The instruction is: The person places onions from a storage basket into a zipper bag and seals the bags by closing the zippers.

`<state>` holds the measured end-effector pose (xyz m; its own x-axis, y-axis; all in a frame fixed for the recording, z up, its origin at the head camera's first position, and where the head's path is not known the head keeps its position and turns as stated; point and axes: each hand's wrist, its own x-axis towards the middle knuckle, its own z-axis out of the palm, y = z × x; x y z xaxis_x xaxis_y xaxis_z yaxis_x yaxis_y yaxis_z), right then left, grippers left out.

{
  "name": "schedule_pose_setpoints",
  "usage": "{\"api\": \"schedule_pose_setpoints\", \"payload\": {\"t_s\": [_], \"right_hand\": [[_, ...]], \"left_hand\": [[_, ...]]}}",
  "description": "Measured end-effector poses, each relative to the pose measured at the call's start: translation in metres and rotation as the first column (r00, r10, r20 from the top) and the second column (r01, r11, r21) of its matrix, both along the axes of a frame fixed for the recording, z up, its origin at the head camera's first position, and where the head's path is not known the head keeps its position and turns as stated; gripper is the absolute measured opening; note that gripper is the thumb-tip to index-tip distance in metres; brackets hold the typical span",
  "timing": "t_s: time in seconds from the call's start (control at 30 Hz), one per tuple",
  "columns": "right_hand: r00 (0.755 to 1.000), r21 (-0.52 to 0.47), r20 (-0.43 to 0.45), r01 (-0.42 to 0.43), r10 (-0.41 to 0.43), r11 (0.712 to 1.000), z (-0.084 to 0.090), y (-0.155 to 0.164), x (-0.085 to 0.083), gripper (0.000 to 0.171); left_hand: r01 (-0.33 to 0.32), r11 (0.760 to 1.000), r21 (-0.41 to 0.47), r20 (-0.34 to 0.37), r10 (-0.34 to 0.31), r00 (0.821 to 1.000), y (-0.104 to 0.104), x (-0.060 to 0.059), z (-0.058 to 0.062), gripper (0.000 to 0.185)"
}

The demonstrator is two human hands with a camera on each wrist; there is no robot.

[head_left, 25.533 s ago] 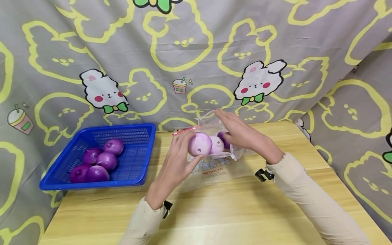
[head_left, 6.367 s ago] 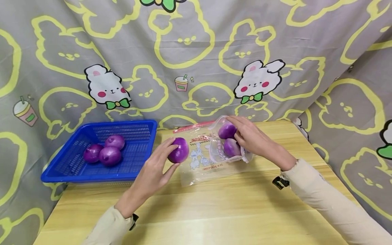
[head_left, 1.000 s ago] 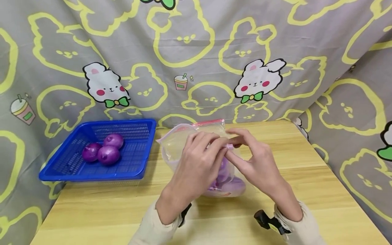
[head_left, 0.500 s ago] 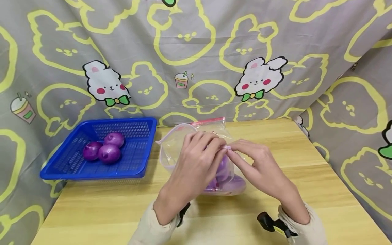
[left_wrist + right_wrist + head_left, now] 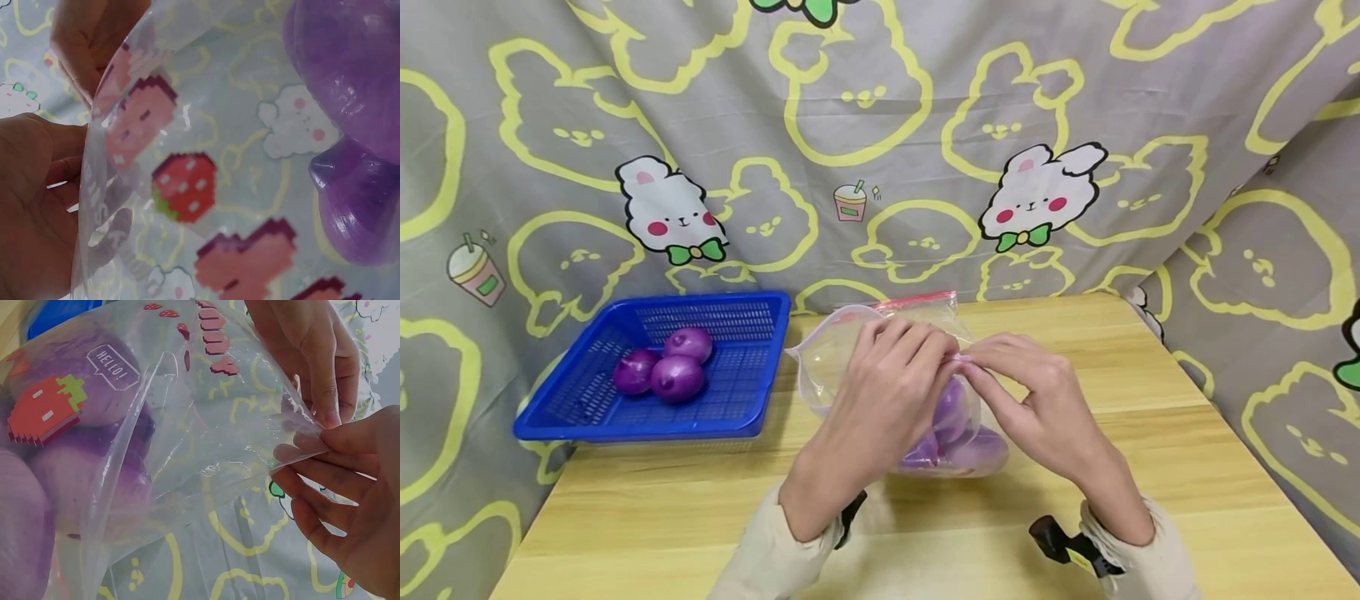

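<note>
A clear zip bag (image 5: 850, 354) printed with strawberries stands on the wooden table (image 5: 1150, 467), holding several purple onions (image 5: 951, 417). My left hand (image 5: 898, 375) and right hand (image 5: 1007, 379) meet at the bag's top edge and both pinch the plastic there. In the right wrist view the right hand (image 5: 312, 440) pinches the bag's edge (image 5: 294, 434), with the onions (image 5: 69, 456) behind the film. The left wrist view is filled by the bag's printed film (image 5: 187, 187), with onions (image 5: 356, 125) at the right.
A blue plastic basket (image 5: 737, 417) sits at the table's left with three purple onions (image 5: 670, 371) in it. A grey cloth with rabbit prints (image 5: 1037, 200) hangs behind and to the right of the table.
Over the last second my two hands have drawn closer together on the bag's top edge. The bag and basket stay in place; the view shifted slightly.
</note>
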<state>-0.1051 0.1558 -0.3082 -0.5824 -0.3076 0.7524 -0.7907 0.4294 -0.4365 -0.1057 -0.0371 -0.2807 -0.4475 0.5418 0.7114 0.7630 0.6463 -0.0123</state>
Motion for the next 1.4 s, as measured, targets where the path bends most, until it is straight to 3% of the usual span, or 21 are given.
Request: {"api": "schedule_pose_setpoints", "payload": {"t_s": [0.53,1.4], "right_hand": [[0.997,-0.039,-0.008,0.074,-0.074,0.997,-0.002,0.012,-0.006,0.019],[0.995,-0.061,-0.013,0.097,-0.098,0.993,0.001,0.023,-0.008,0.016]], "left_hand": [[-0.058,0.997,-0.053,0.002,0.058,0.998,0.000,-0.011,-0.002,0.003],[-0.069,0.996,-0.058,0.017,0.070,0.997,-0.005,-0.015,0.002,0.005]]}}
